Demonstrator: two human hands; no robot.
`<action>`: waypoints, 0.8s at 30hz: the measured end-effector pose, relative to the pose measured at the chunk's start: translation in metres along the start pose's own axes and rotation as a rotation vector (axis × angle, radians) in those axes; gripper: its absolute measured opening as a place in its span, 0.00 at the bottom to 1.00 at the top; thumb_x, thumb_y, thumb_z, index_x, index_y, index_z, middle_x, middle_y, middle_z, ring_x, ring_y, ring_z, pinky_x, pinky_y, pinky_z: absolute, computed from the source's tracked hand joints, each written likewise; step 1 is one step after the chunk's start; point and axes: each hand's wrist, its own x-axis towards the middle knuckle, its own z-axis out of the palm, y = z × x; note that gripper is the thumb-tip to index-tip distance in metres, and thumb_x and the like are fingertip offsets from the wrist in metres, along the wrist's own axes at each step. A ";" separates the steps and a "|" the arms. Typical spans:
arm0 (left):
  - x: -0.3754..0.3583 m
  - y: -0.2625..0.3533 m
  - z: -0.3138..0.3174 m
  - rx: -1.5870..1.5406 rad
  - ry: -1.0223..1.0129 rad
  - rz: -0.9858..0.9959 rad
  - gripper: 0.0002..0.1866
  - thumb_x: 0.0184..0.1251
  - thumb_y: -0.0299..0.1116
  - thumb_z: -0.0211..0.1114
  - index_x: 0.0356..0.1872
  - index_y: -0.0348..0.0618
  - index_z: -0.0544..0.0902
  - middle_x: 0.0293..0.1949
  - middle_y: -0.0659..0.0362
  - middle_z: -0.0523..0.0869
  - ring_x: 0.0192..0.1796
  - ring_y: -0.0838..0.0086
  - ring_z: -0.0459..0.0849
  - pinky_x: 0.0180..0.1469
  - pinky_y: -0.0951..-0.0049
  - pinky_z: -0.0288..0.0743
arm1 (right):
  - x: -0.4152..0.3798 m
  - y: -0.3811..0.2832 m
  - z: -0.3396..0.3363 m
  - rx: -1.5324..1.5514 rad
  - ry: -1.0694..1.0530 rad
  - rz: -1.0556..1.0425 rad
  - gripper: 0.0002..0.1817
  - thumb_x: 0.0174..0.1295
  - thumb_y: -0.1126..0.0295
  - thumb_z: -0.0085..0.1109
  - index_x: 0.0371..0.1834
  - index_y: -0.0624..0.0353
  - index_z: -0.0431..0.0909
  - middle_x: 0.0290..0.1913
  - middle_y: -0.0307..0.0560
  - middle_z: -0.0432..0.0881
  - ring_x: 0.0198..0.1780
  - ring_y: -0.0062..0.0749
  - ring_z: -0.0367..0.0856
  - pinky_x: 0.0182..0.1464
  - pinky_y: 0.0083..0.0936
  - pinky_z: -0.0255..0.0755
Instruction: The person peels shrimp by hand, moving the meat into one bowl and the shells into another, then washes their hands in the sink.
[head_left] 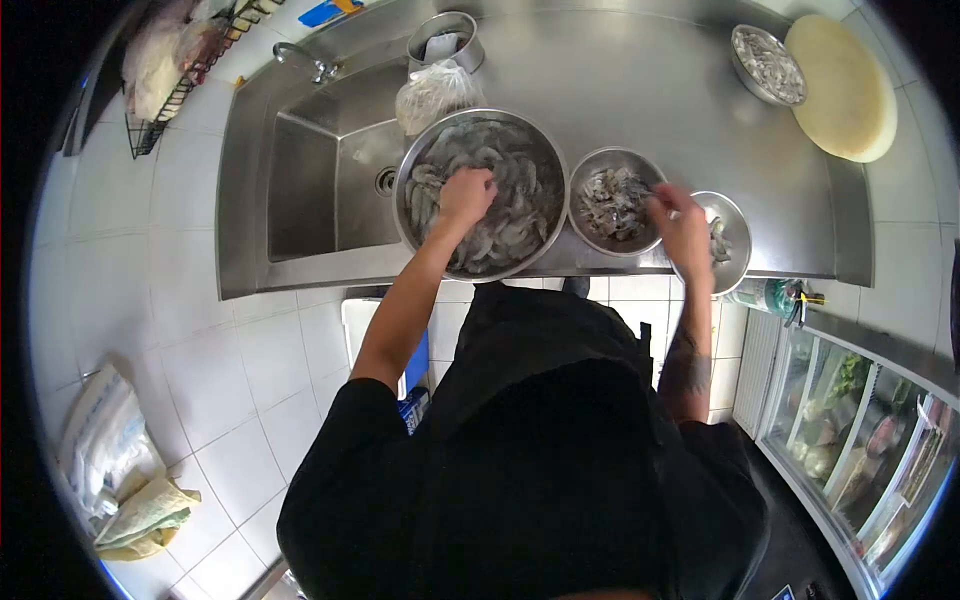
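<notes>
A large steel bowl [404, 205] full of raw grey shrimp [515, 190] stands at the sink's right edge. Over it is my left hand [468, 196], its fingers curled in; whatever they hold is hidden. To the right, a medium steel bowl [590, 240] holds shrimp shells and heads [614, 205]. My right hand [682, 232] is between this bowl and a smaller steel bowl [742, 250], which contains a few peeled shrimp [719, 240]. The right fingers are bent together and slightly blurred, beside a dark scrap at the shell bowl's rim. I cannot make out what they grip.
Behind the large bowl are a tied plastic bag [436, 95] and a steel pot [473, 50]. A sink [310, 190] with a tap [308, 62] lies left. At far right, a bowl of small pale pieces [770, 68] sits beside a round cutting board [850, 95]. Below is a glass-fronted fridge [850, 430].
</notes>
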 end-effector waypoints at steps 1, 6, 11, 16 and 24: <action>0.003 0.003 -0.003 -0.083 -0.080 -0.121 0.13 0.54 0.36 0.70 0.40 0.43 0.86 0.38 0.52 0.89 0.44 0.54 0.86 0.47 0.54 0.79 | 0.003 -0.007 0.016 -0.012 0.002 -0.095 0.14 0.62 0.72 0.63 0.49 0.65 0.81 0.42 0.59 0.86 0.42 0.47 0.87 0.46 0.36 0.79; 0.000 -0.013 0.000 -0.171 -0.132 -0.073 0.16 0.52 0.36 0.72 0.43 0.44 0.87 0.38 0.51 0.89 0.46 0.54 0.86 0.48 0.54 0.79 | 0.007 -0.053 0.075 0.104 -0.202 -0.229 0.09 0.61 0.70 0.61 0.42 0.63 0.81 0.37 0.57 0.84 0.39 0.54 0.84 0.43 0.39 0.77; -0.011 -0.017 0.017 -0.133 -0.162 -0.053 0.24 0.49 0.36 0.76 0.51 0.42 0.86 0.38 0.48 0.89 0.47 0.54 0.87 0.52 0.61 0.78 | 0.002 -0.064 0.099 0.108 -0.374 -0.263 0.09 0.61 0.69 0.61 0.38 0.63 0.80 0.34 0.57 0.81 0.40 0.55 0.82 0.44 0.45 0.75; -0.010 0.011 -0.037 -0.713 -0.214 -0.212 0.18 0.55 0.36 0.77 0.45 0.39 0.88 0.36 0.55 0.89 0.39 0.70 0.86 0.44 0.73 0.76 | 0.001 -0.067 0.103 0.110 -0.258 -0.339 0.12 0.62 0.67 0.61 0.42 0.65 0.81 0.38 0.59 0.82 0.45 0.57 0.80 0.49 0.46 0.74; 0.008 0.076 -0.045 -1.697 -0.190 -0.171 0.08 0.64 0.26 0.71 0.44 0.38 0.86 0.40 0.59 0.88 0.40 0.76 0.84 0.42 0.75 0.76 | 0.022 -0.065 0.099 0.195 0.032 -0.508 0.17 0.65 0.65 0.64 0.52 0.64 0.80 0.49 0.58 0.83 0.47 0.49 0.82 0.52 0.39 0.76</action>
